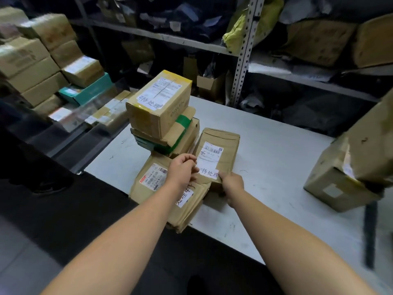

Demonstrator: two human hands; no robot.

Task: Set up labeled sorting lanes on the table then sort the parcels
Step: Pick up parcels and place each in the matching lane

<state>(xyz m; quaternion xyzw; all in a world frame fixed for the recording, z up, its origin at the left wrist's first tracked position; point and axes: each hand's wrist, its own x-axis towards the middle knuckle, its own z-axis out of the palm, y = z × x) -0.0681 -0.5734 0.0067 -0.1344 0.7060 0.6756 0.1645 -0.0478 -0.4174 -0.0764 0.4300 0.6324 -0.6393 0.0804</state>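
A flat brown parcel [219, 145] lies on the white table [276, 150], carrying a shipping label and a white handwritten label [209, 173] at its near end. My left hand [184, 171] pinches the left edge of that white label. My right hand [231, 184] grips the parcel's near right corner beside the label. Under my left forearm lies a second flat parcel [155, 188] with its own white label, partly hidden. Behind them stands a stack: a yellow-taped box [159, 103] with a handwritten label on top of a green-taped box [180, 137].
A larger cardboard box [340, 184] stands at the table's right side, blurred. Metal shelving [244, 50] with bags and boxes runs behind the table. Several stacked cartons [42, 67] fill the left. A dark strip [370, 231] lies near the right front edge.
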